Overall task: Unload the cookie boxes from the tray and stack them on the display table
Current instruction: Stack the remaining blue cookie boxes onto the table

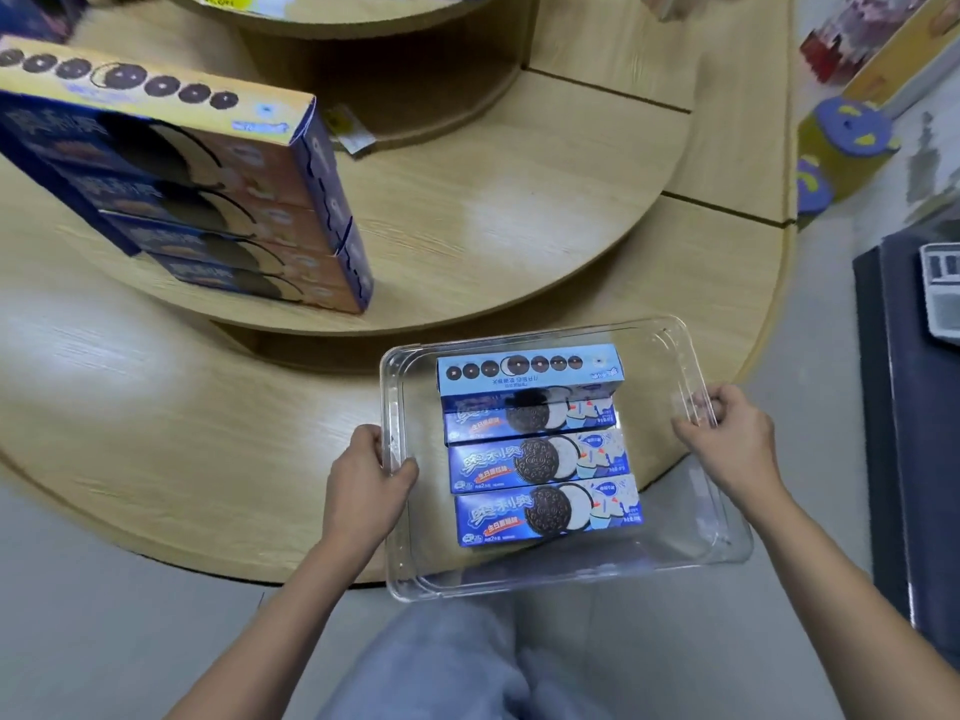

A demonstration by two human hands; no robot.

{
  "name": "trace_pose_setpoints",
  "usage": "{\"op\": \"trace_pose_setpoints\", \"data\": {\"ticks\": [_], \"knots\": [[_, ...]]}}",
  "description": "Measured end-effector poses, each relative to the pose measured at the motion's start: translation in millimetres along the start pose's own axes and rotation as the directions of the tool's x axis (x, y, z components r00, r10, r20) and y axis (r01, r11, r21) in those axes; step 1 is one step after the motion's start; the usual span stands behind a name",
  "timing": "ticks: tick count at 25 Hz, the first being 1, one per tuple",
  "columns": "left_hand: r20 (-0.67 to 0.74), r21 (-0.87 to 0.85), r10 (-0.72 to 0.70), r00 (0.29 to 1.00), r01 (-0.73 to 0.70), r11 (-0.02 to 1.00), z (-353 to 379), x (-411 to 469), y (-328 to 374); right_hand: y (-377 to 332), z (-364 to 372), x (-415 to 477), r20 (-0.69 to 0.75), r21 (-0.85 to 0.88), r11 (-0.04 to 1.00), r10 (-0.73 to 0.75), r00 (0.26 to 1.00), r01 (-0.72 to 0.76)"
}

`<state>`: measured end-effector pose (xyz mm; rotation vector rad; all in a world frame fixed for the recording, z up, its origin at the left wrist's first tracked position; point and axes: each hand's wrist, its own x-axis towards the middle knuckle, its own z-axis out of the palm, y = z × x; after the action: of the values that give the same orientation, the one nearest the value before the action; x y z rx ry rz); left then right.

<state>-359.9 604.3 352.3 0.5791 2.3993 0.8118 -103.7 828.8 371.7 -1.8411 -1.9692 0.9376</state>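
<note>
A clear plastic tray (pixel 696 553) rests half on the front edge of the round wooden display table (pixel 182 433). Inside it lie three blue cookie boxes (pixel 540 462) flat, side by side, and a fourth box (pixel 530 367) sits on top at the far end. My left hand (pixel 363 480) grips the tray's left rim. My right hand (pixel 732 439) grips its right rim. A stack of several cookie boxes (pixel 218 200) stands on the table's raised middle tier (pixel 493 210), at the upper left.
A third, higher round tier (pixel 363 23) rises at the top. A price tag (pixel 348 129) lies beside the stack. Yellow and purple boxes (pixel 841 148) stand on the floor at the right. A dark mat (pixel 904 433) with a grey object lies further right.
</note>
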Motion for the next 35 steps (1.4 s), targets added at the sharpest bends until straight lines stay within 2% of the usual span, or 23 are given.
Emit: {"op": "trace_pose_setpoints", "data": {"ticks": [9,16,21,30,33,35], "knots": [[-0.088,-0.023,-0.129,0.988,0.128,0.992,31,3,35,-2,-3,79,0.148,-0.002,0.995,-0.099,0.984,0.101],[-0.206,-0.031,-0.275,0.939,0.274,0.961,68,-9,53,1,-7,121,0.251,-0.022,0.980,-0.184,0.950,0.196],[-0.218,-0.061,-0.346,0.913,0.341,0.938,86,-20,59,-4,-10,146,0.311,-0.046,0.955,-0.265,0.913,0.292],[-0.184,-0.039,-0.379,0.907,0.379,0.925,88,-15,60,-4,-6,150,0.330,-0.085,0.954,-0.244,0.912,0.286],[-0.238,-0.065,-0.354,0.904,0.349,0.935,94,-20,65,-5,-7,146,0.330,-0.117,0.944,-0.254,0.909,0.307],[-0.336,-0.031,-0.279,0.900,0.286,0.958,101,-27,72,-6,-9,142,0.287,-0.139,0.912,-0.335,0.898,0.385]]}}
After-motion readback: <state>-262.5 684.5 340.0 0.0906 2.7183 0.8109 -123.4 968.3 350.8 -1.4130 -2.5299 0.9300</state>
